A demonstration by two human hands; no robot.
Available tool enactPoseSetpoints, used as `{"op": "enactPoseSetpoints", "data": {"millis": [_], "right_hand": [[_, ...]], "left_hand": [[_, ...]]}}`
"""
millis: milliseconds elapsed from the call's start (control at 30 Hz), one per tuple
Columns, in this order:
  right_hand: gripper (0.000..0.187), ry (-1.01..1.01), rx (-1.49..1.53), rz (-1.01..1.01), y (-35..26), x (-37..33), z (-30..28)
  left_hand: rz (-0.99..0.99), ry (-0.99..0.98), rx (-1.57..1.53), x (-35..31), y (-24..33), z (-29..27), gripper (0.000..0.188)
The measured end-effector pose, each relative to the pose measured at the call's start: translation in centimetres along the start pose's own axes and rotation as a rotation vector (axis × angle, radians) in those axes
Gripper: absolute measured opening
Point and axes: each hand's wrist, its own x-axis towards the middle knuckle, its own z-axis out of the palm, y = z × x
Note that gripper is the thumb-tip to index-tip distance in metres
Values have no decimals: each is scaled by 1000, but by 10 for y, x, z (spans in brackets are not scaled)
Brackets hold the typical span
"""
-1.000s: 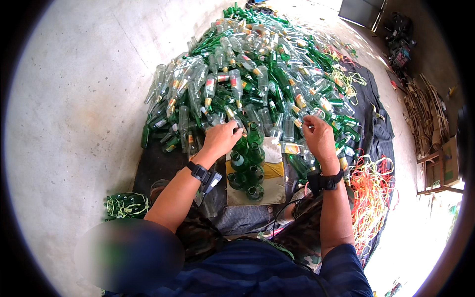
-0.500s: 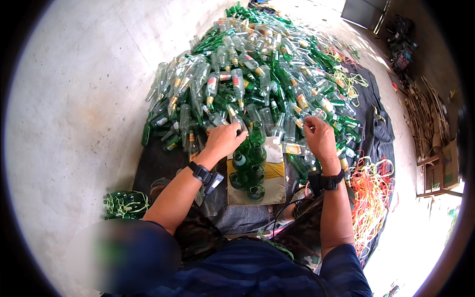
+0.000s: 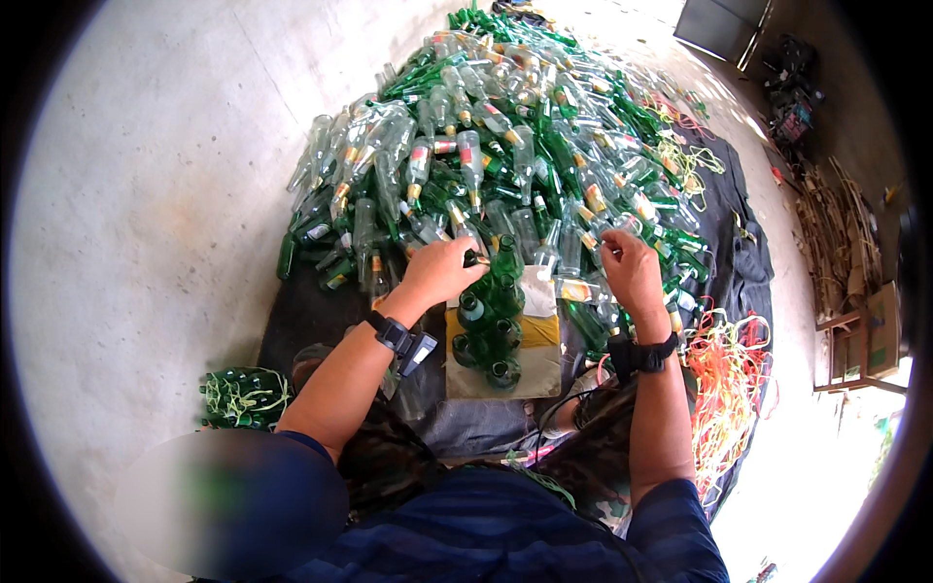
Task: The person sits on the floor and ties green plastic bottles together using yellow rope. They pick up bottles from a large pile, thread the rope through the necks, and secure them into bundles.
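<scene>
My left hand (image 3: 439,273) is closed round the neck of a green glass bottle (image 3: 475,259) at the far left of a small cluster. The green bottles (image 3: 502,332) of this cluster stand upright, close together, on a worn cardboard-like board (image 3: 540,374) with a yellow strip (image 3: 539,332). To the right, my right hand (image 3: 632,270) hovers apart from the cluster, its fingers curled into a pinch. Whatever it may hold is too small or hidden to make out. Loose bottles lie just beyond both hands.
A large heap of clear and green bottles (image 3: 470,160) spreads ahead on a dark sheet (image 3: 736,251). Red and yellow plastic twine (image 3: 724,389) lies tangled at right. A tied bundle of green bottles (image 3: 243,398) rests at left. Sticks (image 3: 831,233) lean at far right.
My left fingers have shifted slightly, and a green bottle neck now shows between them. My right hand has barely moved.
</scene>
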Motion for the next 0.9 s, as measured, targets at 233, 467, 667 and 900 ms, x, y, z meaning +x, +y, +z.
{"op": "enactPoseSetpoints", "data": {"millis": [233, 467, 667, 900], "right_hand": [[18, 9, 15, 29, 9, 0, -8], [20, 5, 10, 97, 22, -4, -21], [21, 20, -34, 132, 40, -17, -37], [19, -18, -81, 188, 72, -27, -44]], "left_hand": [[-24, -47, -36, -2, -5, -4, 52], [-57, -65, -127, -2, -11, -20, 76], [-146, 80, -388, 8, -29, -24, 68], [-12, 195, -238, 10, -44, -15, 32]]}}
